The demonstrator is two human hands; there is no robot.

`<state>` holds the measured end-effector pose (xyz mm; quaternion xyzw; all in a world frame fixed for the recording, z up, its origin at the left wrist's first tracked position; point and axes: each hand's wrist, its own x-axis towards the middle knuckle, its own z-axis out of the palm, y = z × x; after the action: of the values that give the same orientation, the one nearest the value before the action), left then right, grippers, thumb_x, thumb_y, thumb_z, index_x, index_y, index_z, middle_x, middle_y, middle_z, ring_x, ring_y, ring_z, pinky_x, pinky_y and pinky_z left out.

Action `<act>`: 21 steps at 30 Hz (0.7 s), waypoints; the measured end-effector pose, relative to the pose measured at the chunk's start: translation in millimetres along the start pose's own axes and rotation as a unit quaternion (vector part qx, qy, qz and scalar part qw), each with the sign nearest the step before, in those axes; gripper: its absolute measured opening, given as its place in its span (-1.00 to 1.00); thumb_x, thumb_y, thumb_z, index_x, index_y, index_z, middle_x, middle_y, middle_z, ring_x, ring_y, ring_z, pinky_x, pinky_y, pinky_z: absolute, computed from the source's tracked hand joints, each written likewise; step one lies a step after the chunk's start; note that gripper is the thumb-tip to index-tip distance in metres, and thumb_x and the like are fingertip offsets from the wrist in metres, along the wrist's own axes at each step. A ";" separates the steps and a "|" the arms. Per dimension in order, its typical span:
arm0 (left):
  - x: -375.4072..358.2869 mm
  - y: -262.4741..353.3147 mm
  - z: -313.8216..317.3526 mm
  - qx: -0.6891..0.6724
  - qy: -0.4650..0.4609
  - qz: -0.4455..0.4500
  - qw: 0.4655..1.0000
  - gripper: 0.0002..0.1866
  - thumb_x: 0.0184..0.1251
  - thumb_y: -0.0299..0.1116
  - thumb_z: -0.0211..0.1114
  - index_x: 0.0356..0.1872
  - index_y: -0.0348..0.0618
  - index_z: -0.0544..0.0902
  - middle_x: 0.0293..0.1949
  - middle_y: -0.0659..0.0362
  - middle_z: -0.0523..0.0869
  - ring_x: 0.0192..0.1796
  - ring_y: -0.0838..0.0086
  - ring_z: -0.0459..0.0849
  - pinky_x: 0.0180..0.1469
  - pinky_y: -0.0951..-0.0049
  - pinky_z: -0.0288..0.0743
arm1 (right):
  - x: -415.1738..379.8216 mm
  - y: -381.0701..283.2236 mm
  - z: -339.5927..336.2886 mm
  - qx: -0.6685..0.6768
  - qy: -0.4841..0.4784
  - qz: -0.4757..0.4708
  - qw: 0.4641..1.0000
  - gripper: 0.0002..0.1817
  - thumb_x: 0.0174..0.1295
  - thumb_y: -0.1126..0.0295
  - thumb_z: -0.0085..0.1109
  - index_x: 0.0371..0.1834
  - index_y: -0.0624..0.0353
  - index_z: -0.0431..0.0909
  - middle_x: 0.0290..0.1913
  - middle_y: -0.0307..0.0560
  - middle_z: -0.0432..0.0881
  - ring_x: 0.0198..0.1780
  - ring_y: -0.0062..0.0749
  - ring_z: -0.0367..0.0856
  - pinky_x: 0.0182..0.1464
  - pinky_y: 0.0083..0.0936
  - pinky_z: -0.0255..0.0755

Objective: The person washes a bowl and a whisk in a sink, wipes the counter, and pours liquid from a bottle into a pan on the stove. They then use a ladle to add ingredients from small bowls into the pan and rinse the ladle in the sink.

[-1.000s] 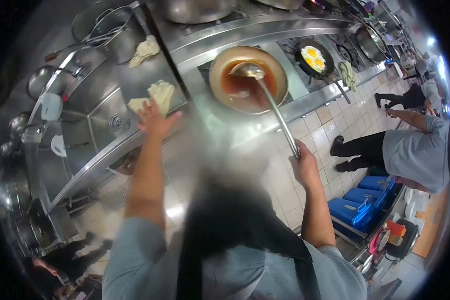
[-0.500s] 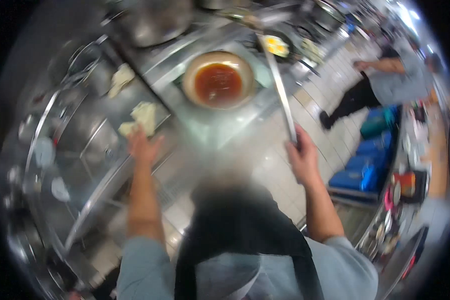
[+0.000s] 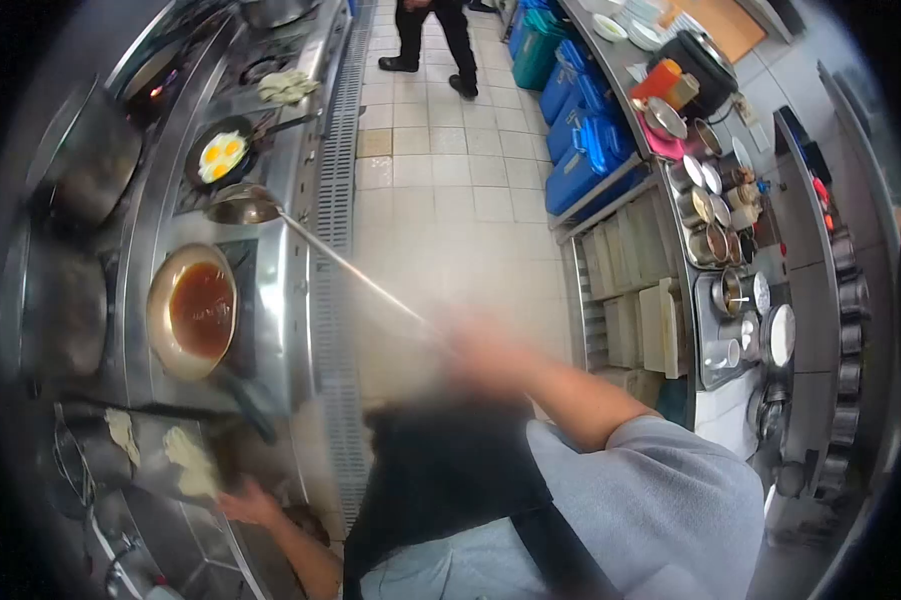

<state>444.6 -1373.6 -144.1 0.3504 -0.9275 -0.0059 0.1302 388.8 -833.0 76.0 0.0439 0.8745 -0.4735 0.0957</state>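
My right hand (image 3: pixel 485 355), hazy in a fogged patch of the view, grips the long handle of a metal ladle (image 3: pixel 242 206). The ladle's bowl hangs over the stove edge, between two pans. One is a wide pan (image 3: pixel 175 350) holding reddish-brown sauce (image 3: pixel 202 308), its dark handle pointing toward me. Beyond it, a small black frying pan (image 3: pixel 199 165) contains fried eggs (image 3: pixel 222 156). Low on the left, my left hand (image 3: pixel 253 505) has its fingers stretched out beside a pale yellow cloth (image 3: pixel 188 462) on the steel counter.
Large pots (image 3: pixel 98 155) line the stove's left side. Another cloth (image 3: pixel 288 87) lies near the burners. A person (image 3: pixel 435 35) stands farther down the tiled aisle. Blue bins (image 3: pixel 590 155) and a counter with metal containers (image 3: pixel 710 243) run along the right.
My view has turned right, bringing the aisle upright and the stove to the left. The ladle now points left, its bowl beside the egg pan. My left hand remains near the cloth.
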 end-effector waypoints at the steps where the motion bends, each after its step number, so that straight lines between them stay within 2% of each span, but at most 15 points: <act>1: -21.1 -2.9 7.6 -0.019 -0.021 0.005 1.000 -0.09 0.17 0.16 0.29 0.41 -0.22 0.20 0.40 -0.24 0.19 0.44 -0.13 0.08 0.39 -0.13 0.05 | -1.8 13.1 -9.2 0.005 0.009 0.000 1.000 -0.53 0.21 0.32 0.19 0.19 0.15 0.42 -0.31 -0.05 0.60 -0.27 -0.37 0.54 -0.14 -0.43 0.45; 2: -44.8 -2.8 19.4 -0.038 -0.044 0.010 0.998 -0.12 0.16 0.12 0.32 0.37 -0.28 0.26 0.36 -0.24 0.26 0.42 -0.15 0.15 0.38 -0.13 0.06 | -2.6 31.1 -18.9 0.013 0.013 0.024 1.000 -0.53 0.21 0.30 0.20 0.18 0.15 0.42 -0.32 -0.06 0.59 -0.26 -0.37 0.54 -0.14 -0.43 0.45; 4: -100.5 14.8 37.9 -0.305 -0.128 -0.065 0.942 -0.23 0.17 -0.02 0.34 0.29 -0.36 0.36 0.27 -0.23 0.40 0.33 -0.18 0.29 0.36 -0.13 0.10 | -9.2 74.5 -39.4 0.024 0.026 0.051 0.998 -0.54 0.21 0.29 0.21 0.18 0.15 0.42 -0.33 -0.06 0.58 -0.25 -0.36 0.55 -0.13 -0.42 0.45; 5: -123.9 4.7 71.4 -0.256 -0.205 0.001 0.945 -0.31 0.18 -0.10 0.33 0.24 -0.35 0.41 0.22 -0.23 0.45 0.29 -0.16 0.35 0.35 -0.08 0.14 | -13.6 99.9 -50.1 -0.006 0.055 0.022 0.998 -0.54 0.22 0.27 0.22 0.17 0.16 0.42 -0.36 -0.05 0.57 -0.30 -0.35 0.55 -0.19 -0.41 0.46; 7: -147.2 37.2 72.7 -0.050 -0.336 0.237 0.910 -0.46 0.20 -0.24 0.28 0.17 -0.33 0.49 0.16 -0.21 0.51 0.22 -0.07 0.44 0.31 0.07 0.23 | -24.9 126.5 -85.7 -0.029 0.094 -0.002 0.995 -0.54 0.23 0.26 0.22 0.17 0.17 0.41 -0.39 -0.05 0.56 -0.35 -0.35 0.55 -0.25 -0.40 0.47; 9: -164.0 99.3 70.6 0.084 -0.344 0.416 0.837 -0.55 0.21 -0.33 0.22 0.11 -0.32 0.54 0.11 -0.18 0.55 0.17 0.08 0.49 0.24 0.22 0.30 | -42.2 136.7 -127.9 0.125 0.027 0.216 0.968 -0.54 0.24 0.27 0.22 0.15 0.20 0.40 -0.44 -0.05 0.54 -0.47 -0.34 0.54 -0.39 -0.38 0.47; 10: -173.7 128.1 82.2 0.056 -0.318 0.438 0.839 -0.59 0.22 -0.35 0.20 0.08 -0.32 0.56 0.09 -0.17 0.56 0.14 0.14 0.51 0.21 0.28 0.33 | -52.6 154.8 -138.8 0.131 0.029 0.220 0.966 -0.54 0.24 0.27 0.22 0.15 0.20 0.40 -0.44 -0.05 0.54 -0.47 -0.34 0.54 -0.39 -0.38 0.47; 11: -174.6 165.1 78.3 -0.062 -0.382 0.353 0.852 -0.58 0.28 -0.33 0.18 0.15 -0.25 0.52 0.14 -0.19 0.51 0.18 0.05 0.49 0.21 0.20 0.34 | -61.6 177.2 -146.7 0.149 0.056 0.241 0.958 -0.55 0.24 0.28 0.21 0.15 0.23 0.40 -0.46 -0.05 0.54 -0.52 -0.36 0.52 -0.44 -0.38 0.45; 12: -178.7 228.6 56.2 -0.195 -0.445 0.221 0.846 -0.54 0.32 -0.33 0.19 0.21 -0.29 0.46 0.18 -0.18 0.49 0.21 0.07 0.48 0.23 0.22 0.35 | -68.9 194.3 -157.7 0.164 0.085 0.259 0.948 -0.55 0.24 0.29 0.21 0.14 0.25 0.39 -0.48 -0.05 0.53 -0.57 -0.37 0.50 -0.49 -0.38 0.43; 13: -182.9 293.2 32.8 -0.328 -0.470 0.079 0.816 -0.50 0.36 -0.33 0.20 0.26 -0.32 0.40 0.23 -0.16 0.47 0.25 0.09 0.47 0.24 0.23 0.35 | -76.5 203.3 -168.6 0.164 0.087 0.259 0.948 -0.55 0.24 0.29 0.21 0.14 0.25 0.39 -0.48 -0.05 0.53 -0.57 -0.37 0.50 -0.49 -0.38 0.43; 15: -173.6 364.6 53.3 -0.360 -0.453 0.163 0.799 -0.47 0.35 -0.34 0.22 0.26 -0.41 0.37 0.25 -0.10 0.48 0.26 0.21 0.47 0.25 0.30 0.35 | -92.4 219.4 -182.4 0.139 0.122 0.330 0.926 -0.57 0.24 0.31 0.20 0.12 0.28 0.40 -0.47 -0.04 0.54 -0.55 -0.38 0.51 -0.47 -0.37 0.43; 16: -171.3 411.4 37.5 -0.376 -0.485 0.187 0.767 -0.44 0.33 -0.30 0.25 0.28 -0.38 0.37 0.22 -0.09 0.51 0.25 0.25 0.49 0.27 0.34 0.33 | -98.7 234.6 -185.4 0.142 0.122 0.331 0.925 -0.57 0.24 0.31 0.20 0.12 0.28 0.40 -0.47 -0.04 0.54 -0.55 -0.38 0.51 -0.47 -0.37 0.43; 17: -174.2 452.6 38.5 -0.366 -0.456 0.217 0.782 -0.43 0.32 -0.30 0.26 0.28 -0.37 0.36 0.20 -0.08 0.52 0.26 0.27 0.48 0.29 0.36 0.31 | -102.7 255.3 -185.9 0.121 0.132 0.335 0.925 -0.57 0.24 0.31 0.20 0.10 0.31 0.41 -0.47 -0.02 0.54 -0.55 -0.38 0.51 -0.47 -0.37 0.43; 19: -180.2 527.1 57.0 -0.376 -0.471 0.278 0.748 -0.41 0.31 -0.28 0.26 0.30 -0.34 0.35 0.22 -0.07 0.51 0.26 0.27 0.48 0.30 0.36 0.30 | -110.1 281.5 -190.0 0.098 0.139 0.338 0.926 -0.58 0.23 0.32 0.20 0.08 0.33 0.42 -0.47 -0.01 0.54 -0.56 -0.37 0.51 -0.47 -0.37 0.43; 21: -202.2 606.0 29.0 -0.398 -0.509 0.333 0.687 -0.41 0.31 -0.23 0.27 0.31 -0.23 0.36 0.24 -0.03 0.50 0.25 0.31 0.49 0.20 0.36 0.40 | -118.4 298.2 -190.3 0.128 0.163 0.394 0.895 -0.57 0.21 0.31 0.22 0.07 0.35 0.43 -0.45 0.02 0.55 -0.54 -0.36 0.52 -0.45 -0.38 0.45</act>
<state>190.2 -787.0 -158.2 -0.1232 -0.8176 -0.5081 -0.2414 530.5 -508.9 -42.2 0.4733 0.7206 -0.4912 0.1242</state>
